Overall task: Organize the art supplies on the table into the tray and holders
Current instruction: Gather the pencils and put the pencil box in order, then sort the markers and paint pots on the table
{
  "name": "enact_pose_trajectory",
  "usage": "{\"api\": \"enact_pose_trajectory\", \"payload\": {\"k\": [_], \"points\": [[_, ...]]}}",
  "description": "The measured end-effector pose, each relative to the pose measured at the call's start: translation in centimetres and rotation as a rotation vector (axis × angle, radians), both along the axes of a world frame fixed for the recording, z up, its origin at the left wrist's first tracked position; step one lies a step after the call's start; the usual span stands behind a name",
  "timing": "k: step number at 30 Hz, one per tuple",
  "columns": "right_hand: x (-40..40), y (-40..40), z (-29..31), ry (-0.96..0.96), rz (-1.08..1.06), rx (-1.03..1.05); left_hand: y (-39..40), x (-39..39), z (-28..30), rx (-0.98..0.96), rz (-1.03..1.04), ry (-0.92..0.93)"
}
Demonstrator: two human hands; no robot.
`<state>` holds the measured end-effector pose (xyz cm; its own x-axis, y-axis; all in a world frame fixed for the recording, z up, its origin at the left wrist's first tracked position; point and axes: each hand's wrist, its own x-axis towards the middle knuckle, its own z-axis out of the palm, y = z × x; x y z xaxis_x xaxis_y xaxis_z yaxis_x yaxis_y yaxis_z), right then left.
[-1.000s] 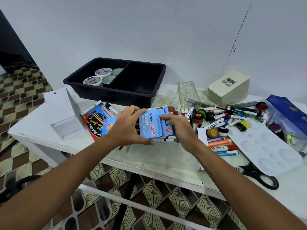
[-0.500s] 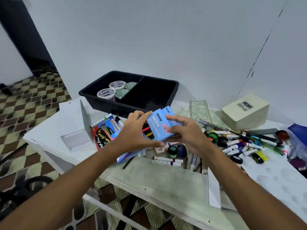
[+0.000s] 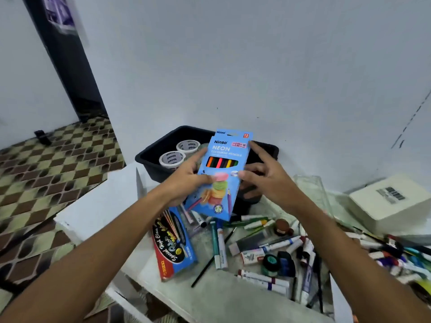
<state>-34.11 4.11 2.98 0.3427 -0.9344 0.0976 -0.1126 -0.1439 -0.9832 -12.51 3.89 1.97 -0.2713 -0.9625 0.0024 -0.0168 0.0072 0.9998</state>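
Observation:
A blue box of neon coloured pencils (image 3: 222, 173) is held upright in the air, in front of the black two-compartment tray (image 3: 149, 159). My left hand (image 3: 186, 180) grips its left edge, thumb across the front. My right hand (image 3: 263, 176) touches its right edge with fingers spread. A second blue box shows just behind the first. The tray's left compartment holds two white round tubs (image 3: 172, 158). A red and blue pencil box (image 3: 173, 243) lies flat on the white table (image 3: 98, 206) below my left wrist.
Loose markers, paint tubes and small jars (image 3: 268, 257) litter the table under my right arm. A clear plastic holder (image 3: 310, 190) and a cream box with a barcode (image 3: 391, 201) stand at the right. A thin black brush (image 3: 210, 262) lies diagonally. Checkered floor lies left.
Both hands have lifted the blue pencil box up off the table and turned it upright toward the tray. The camera has tilted up and left.

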Motion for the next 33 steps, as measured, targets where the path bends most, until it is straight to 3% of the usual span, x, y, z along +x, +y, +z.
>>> {"api": "enact_pose_trajectory", "payload": {"k": [6,10,12,15,26,33], "points": [[2.7,-4.3,-1.3,-0.076,-0.128,0.118,-7.9,2.1,-0.5,0.022,-0.078,-0.147],[2.5,-7.9,-1.8,-0.129,-0.268,0.207,-12.6,4.6,-0.5,-0.217,-0.132,-0.652],[2.3,-9.3,-2.7,-0.075,-0.329,0.261,-14.2,6.4,-1.1,-0.367,-0.226,-0.892],[3.1,-11.0,-4.2,0.055,-0.358,0.374,-15.6,8.5,-2.3,-0.402,-0.368,-1.123],[6.4,-14.7,-7.8,0.290,-0.217,0.584,-17.3,10.0,-4.2,-0.455,-0.543,-1.141],[6.9,-16.0,-7.8,0.807,-0.088,0.444,-17.0,9.9,-4.2,-0.440,-0.531,-1.140]]}}
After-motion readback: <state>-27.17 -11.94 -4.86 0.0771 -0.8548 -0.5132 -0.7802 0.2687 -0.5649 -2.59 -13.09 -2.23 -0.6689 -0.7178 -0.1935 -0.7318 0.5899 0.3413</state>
